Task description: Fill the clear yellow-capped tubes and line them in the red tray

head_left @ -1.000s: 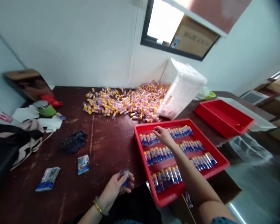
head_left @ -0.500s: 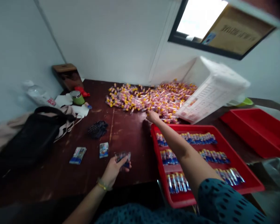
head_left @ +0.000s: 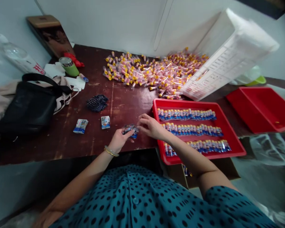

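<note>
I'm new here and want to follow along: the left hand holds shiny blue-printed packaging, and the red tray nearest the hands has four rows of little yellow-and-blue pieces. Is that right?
Not quite: the head view shows three rows of little yellow-and-blue pieces in that red tray, not four. The left hand does hold shiny blue-printed packaging.

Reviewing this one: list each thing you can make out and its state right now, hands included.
Left hand: closed on packaging
Right hand: fingers bent, at the packaging's edge; contact unclear
Near red tray: packets in three rows, front overhanging the table
Yellow-capped tubes: loose heap
White basket: tilted, beside the heap
Flat packets: two stacks
Dark cloth: crumpled
Black bag: handle up
Other red tray: small yellow piece inside
</note>
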Motion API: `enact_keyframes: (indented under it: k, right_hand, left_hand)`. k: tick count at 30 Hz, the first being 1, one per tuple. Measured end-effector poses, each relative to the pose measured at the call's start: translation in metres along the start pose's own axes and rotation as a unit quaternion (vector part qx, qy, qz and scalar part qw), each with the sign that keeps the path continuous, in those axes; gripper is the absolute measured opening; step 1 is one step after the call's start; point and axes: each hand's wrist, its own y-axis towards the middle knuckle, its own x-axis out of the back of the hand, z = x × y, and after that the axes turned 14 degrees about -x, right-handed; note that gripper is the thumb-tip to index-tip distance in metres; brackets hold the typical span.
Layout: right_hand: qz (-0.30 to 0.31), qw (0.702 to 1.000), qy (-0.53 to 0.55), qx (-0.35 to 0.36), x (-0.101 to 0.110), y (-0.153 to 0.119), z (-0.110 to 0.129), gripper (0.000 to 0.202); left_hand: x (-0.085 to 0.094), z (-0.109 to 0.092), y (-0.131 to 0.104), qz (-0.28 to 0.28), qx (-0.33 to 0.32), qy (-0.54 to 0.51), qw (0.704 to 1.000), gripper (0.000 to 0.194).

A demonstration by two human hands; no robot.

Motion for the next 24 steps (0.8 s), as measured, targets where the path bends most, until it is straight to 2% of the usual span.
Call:
enact_keyframes:
  k: [3, 7, 10, 12, 14, 20, 24]
  right_hand:
    - [0.0, 1.0, 0.029, -0.005, 0.006, -0.01, -0.005, 0.01]
    - [-0.038, 0.991, 0.127, -0.035, 0.015, -0.024, -0.011, 0.017]
    - [-0.066, 0.953, 0.279, -0.098, 0.021, -0.031, -0.02, 0.021]
    - [-0.06, 0.919, 0.368, -0.126, 0.025, -0.032, -0.025, 0.028]
    - [-0.047, 0.9, 0.411, -0.138, 0.028, -0.031, -0.027, 0.034]
    - [0.002, 0.894, 0.42, -0.156, 0.029, -0.027, -0.028, 0.036]
    - [0.014, 0.915, 0.374, -0.149, 0.033, -0.031, -0.03, 0.033]
  left_hand:
    - [0.0, 0.004, -0.003, 0.016, 0.009, 0.015, 1.0, 0.037]
    - [-0.003, 0.014, -0.002, -0.005, -0.021, 0.035, 0.999, 0.033]
    - [-0.008, 0.018, -0.001, -0.011, -0.04, 0.044, 0.998, 0.031]
    - [-0.012, 0.019, -0.002, -0.008, -0.05, 0.049, 0.998, 0.032]
    - [-0.015, 0.019, -0.002, 0.002, -0.052, 0.053, 0.997, 0.033]
    - [-0.02, 0.013, -0.005, 0.054, -0.054, 0.079, 0.994, 0.031]
    - [-0.022, 0.011, -0.007, 0.088, -0.041, 0.088, 0.991, 0.031]
